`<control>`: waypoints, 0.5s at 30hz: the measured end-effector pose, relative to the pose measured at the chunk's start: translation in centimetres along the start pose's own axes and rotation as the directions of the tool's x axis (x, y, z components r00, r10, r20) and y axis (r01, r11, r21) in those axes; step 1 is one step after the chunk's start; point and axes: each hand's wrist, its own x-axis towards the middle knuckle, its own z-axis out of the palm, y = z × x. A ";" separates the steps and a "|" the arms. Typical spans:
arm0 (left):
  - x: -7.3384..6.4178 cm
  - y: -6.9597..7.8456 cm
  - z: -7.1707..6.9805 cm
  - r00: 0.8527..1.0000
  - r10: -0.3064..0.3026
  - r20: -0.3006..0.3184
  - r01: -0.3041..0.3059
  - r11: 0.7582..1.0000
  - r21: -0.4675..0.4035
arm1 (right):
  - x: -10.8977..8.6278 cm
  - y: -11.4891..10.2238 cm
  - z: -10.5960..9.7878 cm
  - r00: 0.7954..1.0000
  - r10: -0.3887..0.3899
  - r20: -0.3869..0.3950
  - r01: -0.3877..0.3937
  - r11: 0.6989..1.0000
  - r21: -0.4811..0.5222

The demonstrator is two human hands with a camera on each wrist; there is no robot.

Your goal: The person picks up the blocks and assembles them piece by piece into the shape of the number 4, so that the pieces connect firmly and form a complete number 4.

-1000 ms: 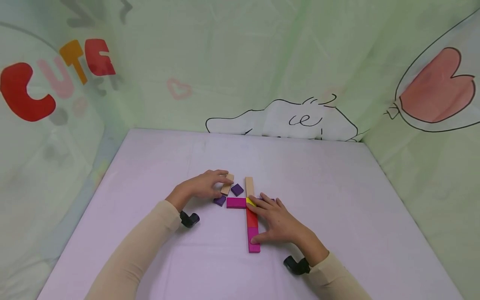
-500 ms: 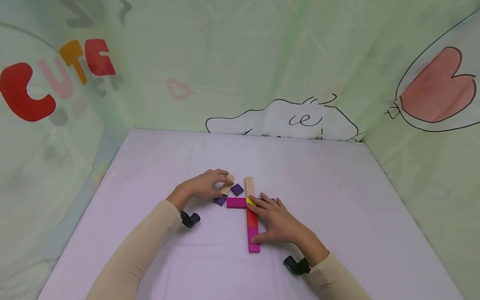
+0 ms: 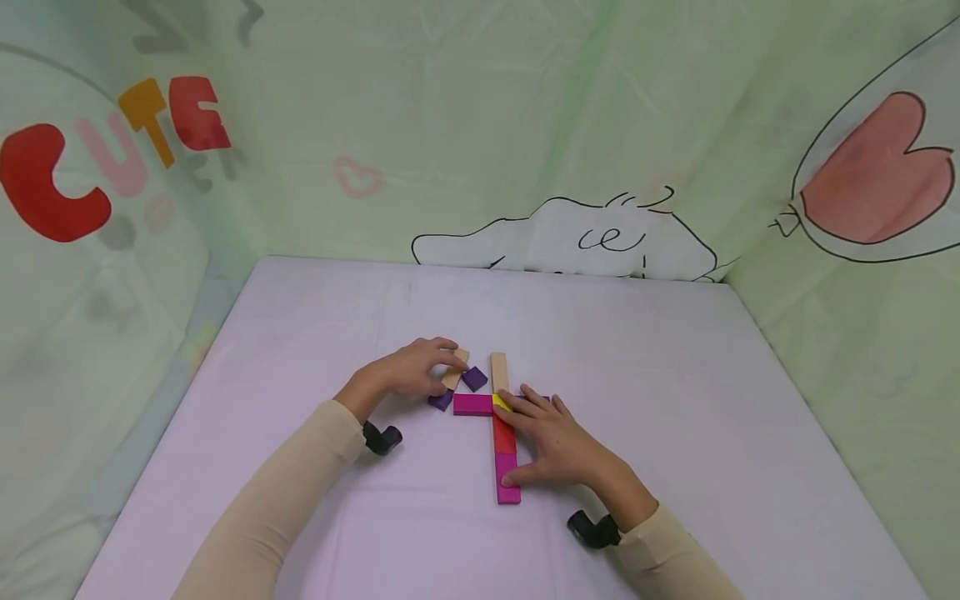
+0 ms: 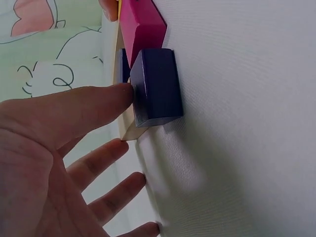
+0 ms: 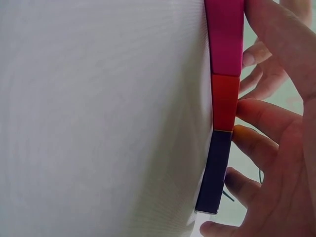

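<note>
My left hand point(image 3: 415, 368) pinches a plain wooden block point(image 3: 451, 378) between thumb and index finger, its other fingers stretched out beyond. In the left wrist view the thumb tip lies right at a dark purple block point(image 4: 158, 89). Another purple block point(image 3: 475, 380) sits just right of the wooden one. My right hand point(image 3: 558, 446) rests spread over a cross of blocks, thumb on the near magenta block point(image 3: 507, 492) and fingertips at the yellow block point(image 3: 500, 403) in the centre. An orange-red block point(image 3: 505, 437) joins these two. The purple right arm point(image 5: 215, 170) is mostly hidden under the fingers in the head view.
A magenta block point(image 3: 472, 405) makes the cross's left arm, close to the loose blocks. Another plain wooden block point(image 3: 498, 372) forms its far arm. All lie on a white-covered table point(image 3: 637, 350), with decorated cloth walls point(image 3: 480, 125) on the left, back and right.
My left hand has shifted very slightly to the right with the wooden block, which now sits nearer the purple block beside it. The right hand and the cross have stayed still.
</note>
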 end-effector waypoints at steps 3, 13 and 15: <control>0.1 0.0 0.0 1.000 -0.003 0.000 0.003 1.000 -0.001 | 0.0 0.0 0.0 1.000 -0.002 -0.001 0.002 1.000 0.001; 0.4 0.0 0.2 0.999 0.009 -0.044 -0.010 1.000 -0.022 | 0.0 -0.1 0.0 1.000 0.000 -0.001 0.000 1.000 -0.004; 0.5 0.0 0.3 0.997 0.009 -0.071 -0.011 0.999 -0.032 | 0.0 -0.1 0.0 1.000 -0.002 -0.003 0.002 1.000 -0.007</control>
